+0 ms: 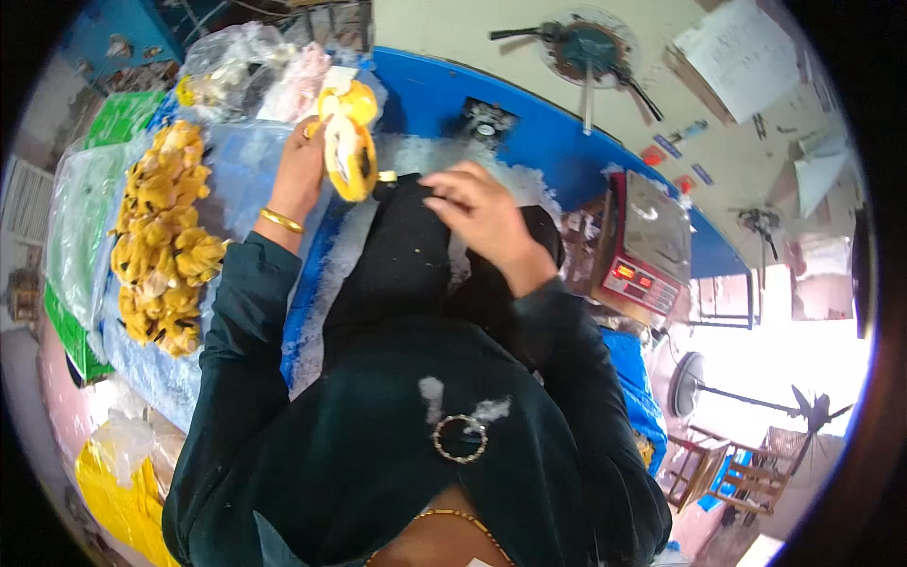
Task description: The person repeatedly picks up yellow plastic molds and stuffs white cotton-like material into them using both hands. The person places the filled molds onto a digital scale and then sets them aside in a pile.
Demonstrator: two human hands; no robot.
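My left hand grips a yellow plush toy above the blue edge, left of my knees. The toy has a long opening with pale material showing inside and a dark patch on its side. A small pale piece sticks out by its right edge. My right hand is over my lap, right of the toy and apart from it. Its thumb and fingertips are pinched together; whatever they hold is too small to make out. On the left lies a heap of similar yellow plush toys.
White fluff lies around my legs. Clear plastic bags and pink material stand behind the left hand. To the right is a red digital scale. A pale table carries a lever device and papers.
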